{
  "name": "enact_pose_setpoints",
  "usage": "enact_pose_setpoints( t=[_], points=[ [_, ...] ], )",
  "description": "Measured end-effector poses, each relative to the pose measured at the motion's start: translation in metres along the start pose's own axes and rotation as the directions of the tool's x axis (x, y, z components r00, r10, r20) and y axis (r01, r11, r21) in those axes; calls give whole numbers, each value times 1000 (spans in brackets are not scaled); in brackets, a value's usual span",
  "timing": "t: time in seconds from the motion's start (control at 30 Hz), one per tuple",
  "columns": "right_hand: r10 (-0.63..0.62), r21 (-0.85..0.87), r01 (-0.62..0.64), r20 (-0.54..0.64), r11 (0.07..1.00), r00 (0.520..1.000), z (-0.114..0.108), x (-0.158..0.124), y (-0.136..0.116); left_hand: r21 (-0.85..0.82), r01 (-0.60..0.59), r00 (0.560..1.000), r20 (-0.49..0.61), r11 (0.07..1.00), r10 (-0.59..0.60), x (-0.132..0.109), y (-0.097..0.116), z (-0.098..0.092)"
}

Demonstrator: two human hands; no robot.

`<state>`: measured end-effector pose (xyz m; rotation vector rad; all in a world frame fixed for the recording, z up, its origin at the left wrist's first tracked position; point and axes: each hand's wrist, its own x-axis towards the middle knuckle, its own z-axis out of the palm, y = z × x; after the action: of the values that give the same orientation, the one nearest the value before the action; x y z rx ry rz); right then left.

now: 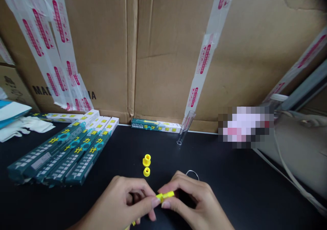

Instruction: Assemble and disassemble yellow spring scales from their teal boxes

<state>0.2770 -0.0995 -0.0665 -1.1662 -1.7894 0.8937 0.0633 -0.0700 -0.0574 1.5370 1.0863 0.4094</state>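
Observation:
Both hands meet low in the middle of the view, over the black table. A small yellow plastic piece [168,195] with a narrower, ridged middle lies between my fingertips. My left hand [133,199] pinches its left end between thumb and finger, the other fingers curled. At the right end, my right hand [187,197] grips it with thumb and forefinger. A bit of yellow [134,223] shows below my left palm; its full shape is hidden. Behind my right knuckles a thin metal wire loop [193,173] sticks out. Two yellow plastic caps [146,160] stand just beyond my hands.
Several long green-and-white boxes [87,148] lie side by side at left; another box [155,125] lies against the cardboard wall [168,52]. A clear tube [185,127] leans there. White gloves [22,127] are far left; a beige bag [301,148] with straps is at right.

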Motion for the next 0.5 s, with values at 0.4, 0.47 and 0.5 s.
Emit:
enact_pose_setpoints(
  t=[0.4,0.47,0.5],
  points=[
    [72,78,-39,-481,996,874,-16,6,15,-158,-13,1000,-30,987,8,5,-2,1],
    [80,75,-42,-611,996,788,-30,18,26,-174,-19,999,-36,985,13,4,0,1],
    [93,82,-54,-624,995,776,-37,25,32,-175,-15,999,-46,984,7,3,2,1]
  ],
)
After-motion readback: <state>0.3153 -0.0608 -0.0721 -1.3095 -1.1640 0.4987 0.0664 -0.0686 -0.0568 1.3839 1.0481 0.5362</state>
